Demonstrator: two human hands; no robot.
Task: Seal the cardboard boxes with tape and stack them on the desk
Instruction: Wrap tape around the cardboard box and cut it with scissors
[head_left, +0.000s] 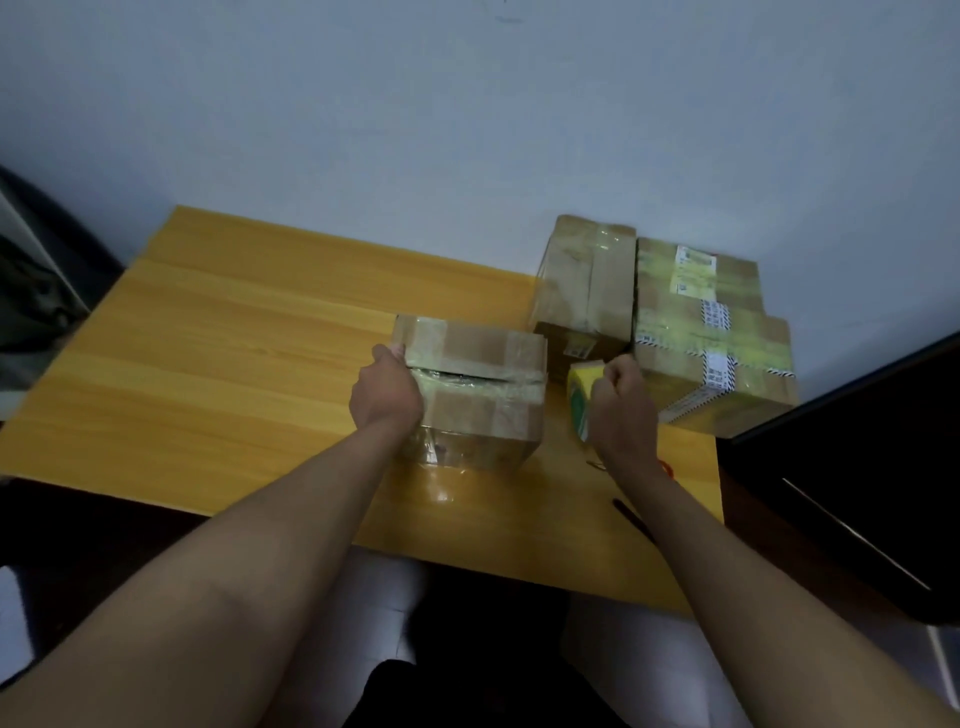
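On the desk (260, 332), near its middle, sits the box (467, 389) you are sealing, its top flaps not quite met, a dark gap showing along the seam. Your left hand (387, 392) grips the box's left end, fingers curled over the top edge. Your right hand (621, 400) is clamped round the tape roll (582, 400), just beside the box's right end; whether a strip runs from roll to box is too blurred to tell.

The box looks light and fairly stiff, but old glossy tape makes its faces slippery, so hold it by the edges and corners, not the flat sides. Press the flaps down before taping, or the seam will likely spring open.

Two taped boxes (670, 317) stand touching at the far right, by the wall (467, 104).
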